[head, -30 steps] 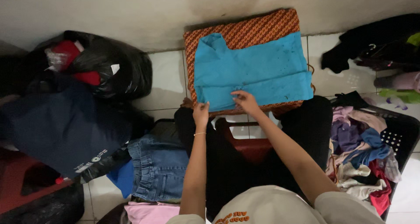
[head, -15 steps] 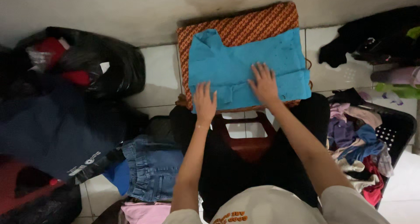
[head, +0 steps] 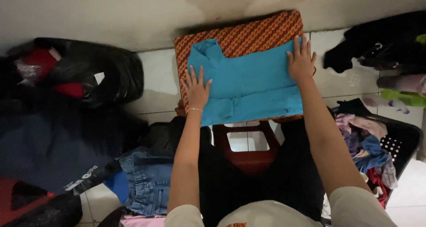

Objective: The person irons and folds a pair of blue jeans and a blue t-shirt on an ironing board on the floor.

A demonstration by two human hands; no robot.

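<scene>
A folded turquoise shirt (head: 248, 85) lies flat on an orange patterned cushion (head: 248, 31) by the wall. My left hand (head: 196, 88) rests flat on the shirt's left edge, fingers spread. My right hand (head: 301, 60) presses flat on the shirt's upper right corner, fingers apart. Neither hand grips anything. A thin bracelet sits on my left wrist.
A black bag (head: 102, 71) with red items and a dark navy garment (head: 53, 151) lie left. Denim shorts (head: 148, 180) lie below. A red stool (head: 246, 145) stands under the cushion's near edge. A black basket (head: 401, 140) of mixed clothes sits right; dark clothes (head: 377, 40) lie upper right.
Both hands slid outward over the shirt: the left to its left edge, the right up to the far right corner. The shirt's right side looks narrower.
</scene>
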